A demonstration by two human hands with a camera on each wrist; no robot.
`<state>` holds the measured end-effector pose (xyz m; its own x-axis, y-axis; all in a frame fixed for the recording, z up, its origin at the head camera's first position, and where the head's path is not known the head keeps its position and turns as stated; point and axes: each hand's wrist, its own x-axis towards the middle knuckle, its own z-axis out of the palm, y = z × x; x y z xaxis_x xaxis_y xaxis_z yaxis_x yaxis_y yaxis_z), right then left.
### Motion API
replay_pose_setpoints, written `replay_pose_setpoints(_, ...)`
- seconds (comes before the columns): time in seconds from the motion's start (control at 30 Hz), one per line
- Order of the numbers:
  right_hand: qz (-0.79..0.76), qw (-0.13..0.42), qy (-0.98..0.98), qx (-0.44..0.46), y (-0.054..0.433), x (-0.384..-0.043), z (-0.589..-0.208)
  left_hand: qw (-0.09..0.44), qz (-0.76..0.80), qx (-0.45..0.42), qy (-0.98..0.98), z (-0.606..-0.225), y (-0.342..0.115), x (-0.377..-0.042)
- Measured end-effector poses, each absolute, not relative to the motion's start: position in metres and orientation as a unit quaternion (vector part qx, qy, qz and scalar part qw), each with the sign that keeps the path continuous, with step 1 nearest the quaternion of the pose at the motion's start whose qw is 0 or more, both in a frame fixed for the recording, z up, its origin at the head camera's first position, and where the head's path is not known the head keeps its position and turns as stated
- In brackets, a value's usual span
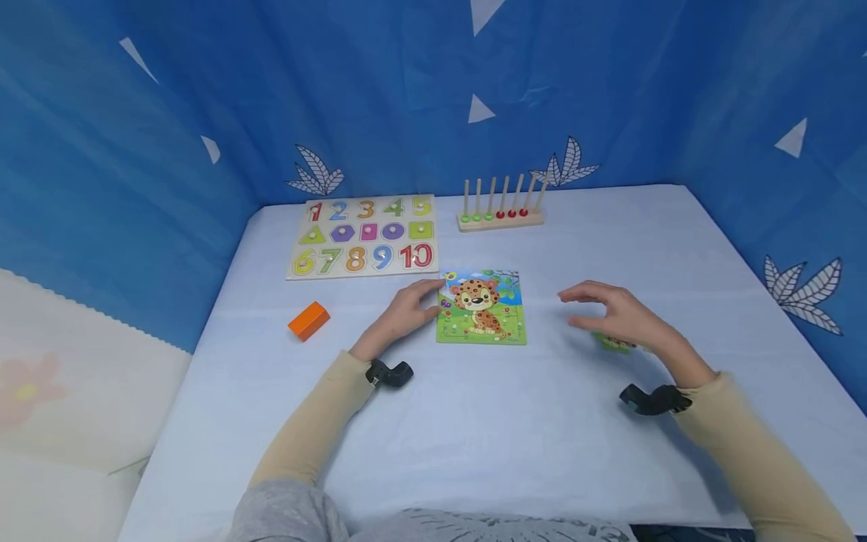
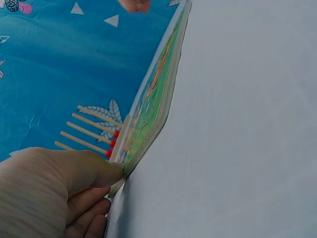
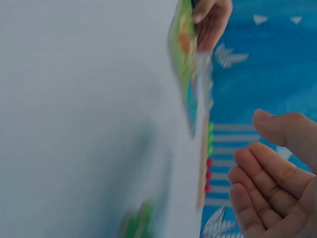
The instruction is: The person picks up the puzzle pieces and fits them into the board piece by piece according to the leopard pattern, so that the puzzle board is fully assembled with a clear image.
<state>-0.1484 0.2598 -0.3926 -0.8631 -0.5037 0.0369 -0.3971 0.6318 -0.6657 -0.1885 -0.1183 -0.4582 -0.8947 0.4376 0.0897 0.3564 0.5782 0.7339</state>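
Note:
A leopard jigsaw puzzle (image 1: 479,309) lies on the table in front of the person. My left hand (image 1: 405,310) rests at its left side, with thumb and forefinger spread along the edge. In the left wrist view, the thumb of the left hand (image 2: 74,181) meets the puzzle's border (image 2: 161,106) and the other fingers bend below it. Above the table to the right, my right hand (image 1: 619,312) holds nothing, its thumb apart from its loosely bent fingers (image 3: 262,181). Under it, a loose green puzzle piece (image 1: 612,343) lies partly hidden by the hand.
A number and shape board (image 1: 363,251) lies at the back left. Beside it stands a wooden peg abacus (image 1: 501,220) with green and red beads. An orange block (image 1: 308,321) is left of my left hand. Blue curtains (image 1: 433,90) surround the table's far side.

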Motion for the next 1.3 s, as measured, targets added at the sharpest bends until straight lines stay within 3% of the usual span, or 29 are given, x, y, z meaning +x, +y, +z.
replay_pose_setpoints(0.3,-0.252,0.016,0.940,-0.231,0.322,-0.121,-0.412,0.055,0.401,0.224,0.886,-0.457,-0.119,-0.189)
replay_pose_setpoints(0.8,-0.195,-0.028,0.945,-0.260,0.327,-0.114,-0.421,0.053,0.401,0.227,0.886,-0.455,-0.119,-0.188)
replay_pose_setpoints(1.03,-0.238,-0.025,0.934,-0.267,0.297,-0.126,-0.410,0.064,0.397,0.215,0.890,-0.456,-0.120,-0.190)
replay_pose_setpoints(1.3,-0.231,0.021,0.916,-0.328,0.216,-0.154,-0.394,0.053,0.399,0.225,0.888,-0.457,-0.118,-0.190)
